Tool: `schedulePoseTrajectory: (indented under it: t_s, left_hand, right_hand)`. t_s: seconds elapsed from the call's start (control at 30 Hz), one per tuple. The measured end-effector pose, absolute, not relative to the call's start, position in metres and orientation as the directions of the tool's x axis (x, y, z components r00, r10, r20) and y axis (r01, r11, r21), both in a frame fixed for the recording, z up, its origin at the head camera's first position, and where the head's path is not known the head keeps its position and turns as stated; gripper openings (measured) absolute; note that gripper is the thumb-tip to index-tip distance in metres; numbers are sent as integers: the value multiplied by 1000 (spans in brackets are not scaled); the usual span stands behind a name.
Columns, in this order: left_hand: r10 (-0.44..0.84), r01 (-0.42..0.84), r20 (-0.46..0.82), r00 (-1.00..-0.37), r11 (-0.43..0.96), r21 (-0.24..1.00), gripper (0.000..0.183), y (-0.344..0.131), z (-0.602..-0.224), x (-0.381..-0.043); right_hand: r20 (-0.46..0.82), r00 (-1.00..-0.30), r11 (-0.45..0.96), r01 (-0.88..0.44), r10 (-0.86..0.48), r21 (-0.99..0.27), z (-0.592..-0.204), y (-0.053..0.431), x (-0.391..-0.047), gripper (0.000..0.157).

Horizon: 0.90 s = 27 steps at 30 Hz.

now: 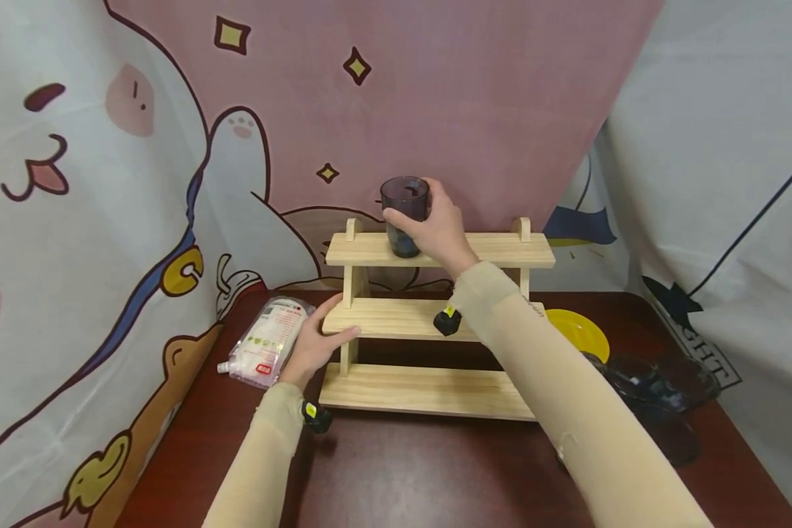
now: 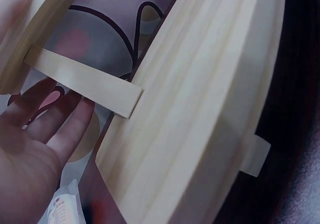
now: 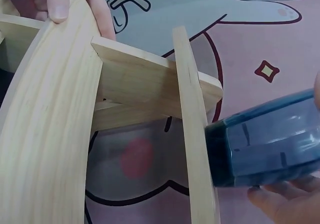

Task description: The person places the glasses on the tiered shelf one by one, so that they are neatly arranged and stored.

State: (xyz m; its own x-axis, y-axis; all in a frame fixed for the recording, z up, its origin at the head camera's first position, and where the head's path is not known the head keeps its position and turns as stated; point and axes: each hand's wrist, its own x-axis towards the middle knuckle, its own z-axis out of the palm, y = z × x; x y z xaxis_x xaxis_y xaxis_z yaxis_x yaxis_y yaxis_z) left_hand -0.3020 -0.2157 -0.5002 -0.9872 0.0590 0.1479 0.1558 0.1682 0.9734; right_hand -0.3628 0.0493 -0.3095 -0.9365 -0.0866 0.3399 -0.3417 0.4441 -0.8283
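Observation:
A three-tier wooden shelf rack [image 1: 396,317] stands on the dark red table. My right hand [image 1: 441,229] holds a dark tinted drinking glass [image 1: 404,246] upright, thumb on one side and fingers round the other. The base of the glass [image 3: 272,144] is right at the top shelf board [image 3: 192,134], toward its left half. At the rack's left end, my left hand [image 1: 312,350] grips the middle shelf, its thumb on the board and its fingers behind the end. In the left wrist view, the fingers [image 2: 75,129] reach past a wooden upright [image 2: 85,82].
Left of the rack lies a white plastic pouch [image 1: 269,341] with a spout. To the right are a yellow plate [image 1: 581,334] and several dark glasses [image 1: 673,389], partly behind my right sleeve. A printed cloth [image 1: 475,110] hangs close behind the rack.

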Motion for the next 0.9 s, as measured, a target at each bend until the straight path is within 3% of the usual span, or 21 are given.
schedulePoseTrajectory:
  t_s: [0.23,0.6,0.9]
  left_hand:
    - [47,147,141,-989,186,972,79,-214,-499,-302]
    - [63,152,144,-988,150,977,80,-214,-499,-303]
    - [68,161,153,-986,132,978,81,-216,-502,-304]
  right_hand:
    - [215,-965,505,-263,-153,-822,-306,83,-354,111]
    - [206,-957,508,-284,-206,-813,-306,168,-310,94]
    - [228,-952,598,-305,-203,-741,-317,227,-270,84]
